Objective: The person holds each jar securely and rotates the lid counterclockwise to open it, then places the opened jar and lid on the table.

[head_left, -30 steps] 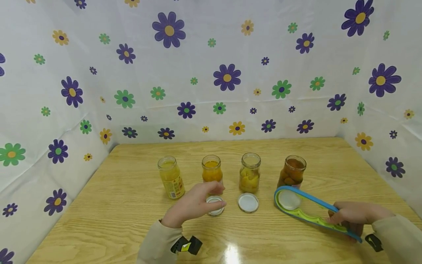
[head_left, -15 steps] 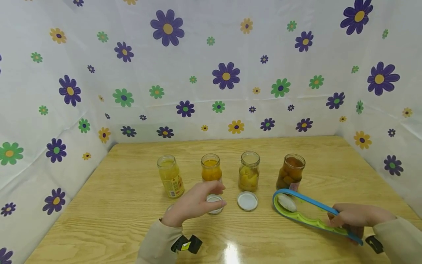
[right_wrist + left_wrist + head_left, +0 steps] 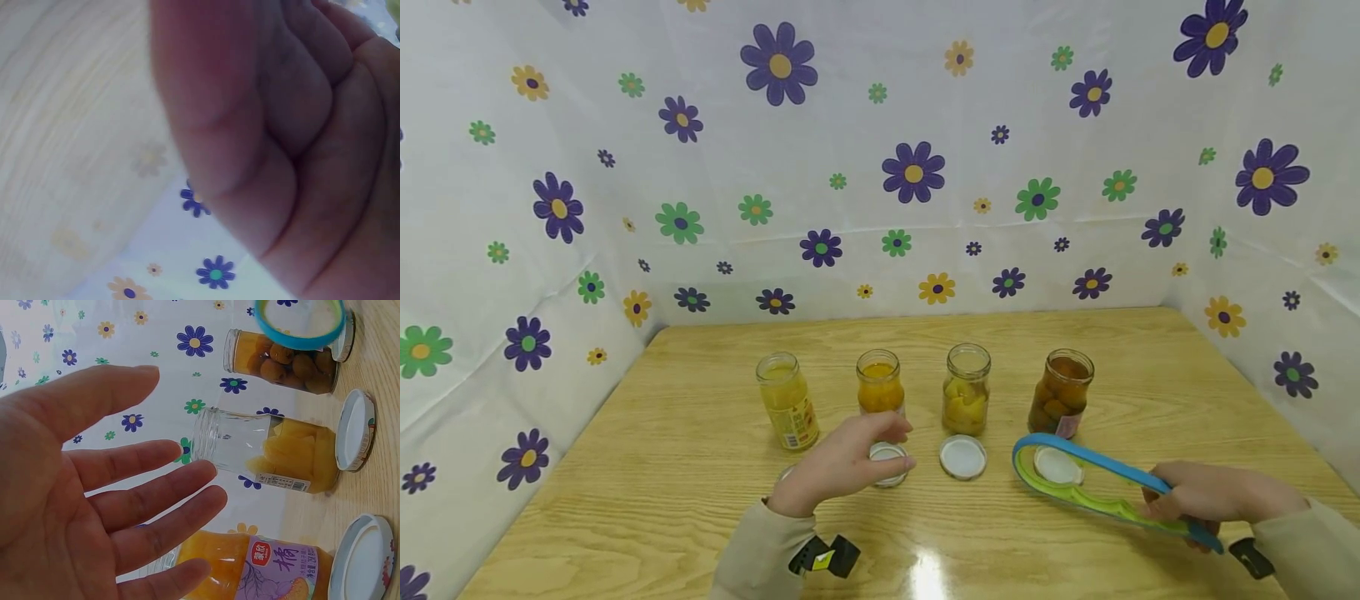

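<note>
My right hand grips the handle end of a blue and green jar opener. Its looped end hangs over a white lid in front of the jar of brown round fruit. In the right wrist view, curled fingers fill much of the picture. My left hand hovers holding nothing, fingers spread and slightly bent, before the jar of orange fruit and above its lid. The left wrist view shows its open palm.
A jar of yellow fruit pieces stands between the orange and brown ones, with a lid before it. At left is a labelled yellow jar; a lid edge shows beside my left wrist. All jars are uncapped. Flowered cloth surrounds the wooden table.
The jar opener's looped end has moved slightly left and down in my right hand, and the lid shows within the loop. My left hand has stayed in place.
</note>
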A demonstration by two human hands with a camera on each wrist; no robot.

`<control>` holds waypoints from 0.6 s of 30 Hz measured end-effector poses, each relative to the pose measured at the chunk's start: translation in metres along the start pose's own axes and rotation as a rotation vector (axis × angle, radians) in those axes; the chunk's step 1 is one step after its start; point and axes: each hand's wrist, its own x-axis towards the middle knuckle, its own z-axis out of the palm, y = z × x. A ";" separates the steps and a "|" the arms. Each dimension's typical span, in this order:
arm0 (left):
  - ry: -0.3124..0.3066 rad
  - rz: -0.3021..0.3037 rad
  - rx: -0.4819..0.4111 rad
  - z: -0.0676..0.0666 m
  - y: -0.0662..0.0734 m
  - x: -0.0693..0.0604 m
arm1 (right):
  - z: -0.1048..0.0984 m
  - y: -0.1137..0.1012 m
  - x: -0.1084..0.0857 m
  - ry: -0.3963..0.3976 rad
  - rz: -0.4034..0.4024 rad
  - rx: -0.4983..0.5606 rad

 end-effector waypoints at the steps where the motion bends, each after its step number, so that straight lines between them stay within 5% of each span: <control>1: 0.000 0.001 0.002 0.000 0.000 0.000 | -0.001 -0.001 0.000 -0.006 -0.066 -0.010; 5: 0.006 0.012 0.010 -0.001 0.000 0.000 | -0.007 -0.010 -0.002 0.096 -0.314 -0.122; 9: 0.010 0.016 0.011 -0.001 0.000 0.000 | -0.013 -0.021 -0.008 0.395 -0.460 -0.291; 13: 0.007 0.014 0.014 -0.002 -0.001 0.000 | -0.020 -0.028 -0.010 0.680 -0.358 -0.386; 18: 0.002 0.008 0.015 -0.001 -0.001 -0.001 | -0.034 -0.021 -0.005 0.813 -0.174 -0.448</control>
